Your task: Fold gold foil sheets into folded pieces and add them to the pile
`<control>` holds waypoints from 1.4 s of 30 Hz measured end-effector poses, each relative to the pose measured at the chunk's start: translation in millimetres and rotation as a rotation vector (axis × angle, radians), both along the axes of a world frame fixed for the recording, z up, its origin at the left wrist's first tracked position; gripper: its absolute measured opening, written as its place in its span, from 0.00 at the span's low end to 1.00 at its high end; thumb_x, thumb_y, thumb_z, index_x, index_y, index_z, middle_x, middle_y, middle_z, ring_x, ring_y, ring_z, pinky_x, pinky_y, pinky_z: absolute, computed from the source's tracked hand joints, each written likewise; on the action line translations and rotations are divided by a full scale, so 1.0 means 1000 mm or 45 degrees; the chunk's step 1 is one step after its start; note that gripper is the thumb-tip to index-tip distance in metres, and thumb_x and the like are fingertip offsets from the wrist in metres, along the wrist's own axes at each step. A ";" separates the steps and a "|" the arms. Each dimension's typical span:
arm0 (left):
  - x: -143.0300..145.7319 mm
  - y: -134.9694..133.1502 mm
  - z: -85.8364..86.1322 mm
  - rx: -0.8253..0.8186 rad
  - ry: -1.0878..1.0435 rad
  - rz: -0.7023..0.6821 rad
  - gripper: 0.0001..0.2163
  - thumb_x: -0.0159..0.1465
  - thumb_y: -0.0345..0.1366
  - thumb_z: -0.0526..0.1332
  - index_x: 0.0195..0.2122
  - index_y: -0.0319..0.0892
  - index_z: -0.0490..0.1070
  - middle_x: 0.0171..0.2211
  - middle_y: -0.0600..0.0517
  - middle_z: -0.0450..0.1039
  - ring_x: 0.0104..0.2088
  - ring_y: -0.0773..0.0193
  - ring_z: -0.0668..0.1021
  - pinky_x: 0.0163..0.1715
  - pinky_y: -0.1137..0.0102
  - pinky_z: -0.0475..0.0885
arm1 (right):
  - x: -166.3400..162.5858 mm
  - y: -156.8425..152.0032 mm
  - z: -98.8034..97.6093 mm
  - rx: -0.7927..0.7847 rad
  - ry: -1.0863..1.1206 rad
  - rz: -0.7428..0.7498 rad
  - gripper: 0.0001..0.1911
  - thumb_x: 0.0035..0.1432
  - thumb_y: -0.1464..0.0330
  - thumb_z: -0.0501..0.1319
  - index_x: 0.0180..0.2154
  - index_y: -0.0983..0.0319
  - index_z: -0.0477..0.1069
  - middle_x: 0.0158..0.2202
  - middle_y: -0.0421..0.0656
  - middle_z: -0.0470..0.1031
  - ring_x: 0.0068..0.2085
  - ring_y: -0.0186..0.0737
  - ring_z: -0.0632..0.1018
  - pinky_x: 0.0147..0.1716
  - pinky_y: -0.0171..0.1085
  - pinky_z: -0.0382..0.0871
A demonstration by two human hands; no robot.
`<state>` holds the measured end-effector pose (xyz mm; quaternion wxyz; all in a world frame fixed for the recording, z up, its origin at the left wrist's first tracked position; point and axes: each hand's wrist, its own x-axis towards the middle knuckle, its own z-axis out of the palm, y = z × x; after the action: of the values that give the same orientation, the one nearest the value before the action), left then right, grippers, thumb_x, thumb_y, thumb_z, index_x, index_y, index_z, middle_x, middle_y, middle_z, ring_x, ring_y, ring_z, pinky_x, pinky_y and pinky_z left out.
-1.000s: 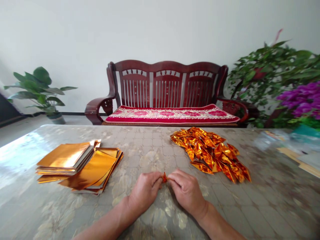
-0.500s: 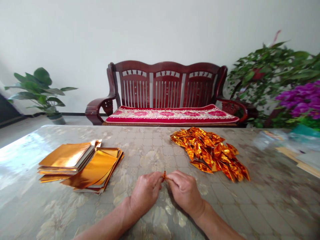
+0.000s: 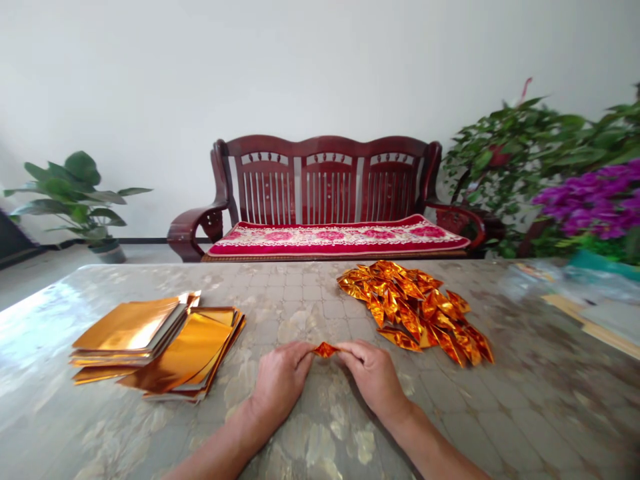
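Note:
Between my two hands, just above the table, is a small folded piece of gold foil paper [image 3: 325, 349] with pointed ends. My left hand [image 3: 283, 373] pinches its left end and my right hand [image 3: 373, 373] pinches its right end; both are closed. To the left lie stacks of flat gold foil sheets [image 3: 133, 323], some with grey backs showing, fanned over one another. On the right, beyond my right hand, is a heap of folded gold foil pieces [image 3: 415, 307], shiny and pointed.
The table [image 3: 300, 433] has a patterned, glossy cover. Clear plastic and cardboard [image 3: 590, 320] lie at its right edge, near purple flowers [image 3: 595, 200]. Behind stands a dark red wooden bench [image 3: 325, 180] with a red floral cushion. A potted plant [image 3: 80, 193] stands at left.
My hands have moved slightly apart, and more of the foil piece shows between them, wider than before. The view has tilted up a little.

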<state>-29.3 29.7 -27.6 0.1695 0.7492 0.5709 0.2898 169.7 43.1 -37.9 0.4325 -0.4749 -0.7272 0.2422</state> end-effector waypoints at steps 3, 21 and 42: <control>-0.001 0.000 0.001 -0.009 0.036 -0.001 0.13 0.67 0.33 0.56 0.44 0.51 0.80 0.41 0.53 0.82 0.41 0.62 0.82 0.43 0.71 0.72 | 0.002 0.002 -0.003 0.009 -0.061 -0.020 0.13 0.59 0.71 0.59 0.38 0.54 0.81 0.36 0.40 0.83 0.37 0.41 0.82 0.37 0.35 0.75; 0.008 -0.004 0.003 -0.122 -0.194 0.036 0.11 0.63 0.33 0.59 0.39 0.51 0.81 0.37 0.57 0.83 0.38 0.63 0.82 0.37 0.73 0.70 | -0.010 -0.015 0.011 0.481 -0.683 -0.046 0.06 0.66 0.72 0.58 0.40 0.58 0.74 0.34 0.41 0.76 0.34 0.40 0.77 0.34 0.37 0.66; 0.014 -0.003 0.006 -0.951 -1.707 0.014 0.21 0.45 0.42 0.78 0.34 0.37 0.73 0.24 0.55 0.75 0.21 0.73 0.75 0.23 0.79 0.73 | -0.004 -0.016 0.019 0.855 -0.268 0.158 0.12 0.63 0.80 0.55 0.42 0.60 0.73 0.40 0.44 0.79 0.39 0.38 0.79 0.39 0.36 0.75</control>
<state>-15.0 27.0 -21.4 0.7199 0.3032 0.4097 0.4710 166.0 27.0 -18.7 0.4717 -0.2833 -0.8343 -0.0348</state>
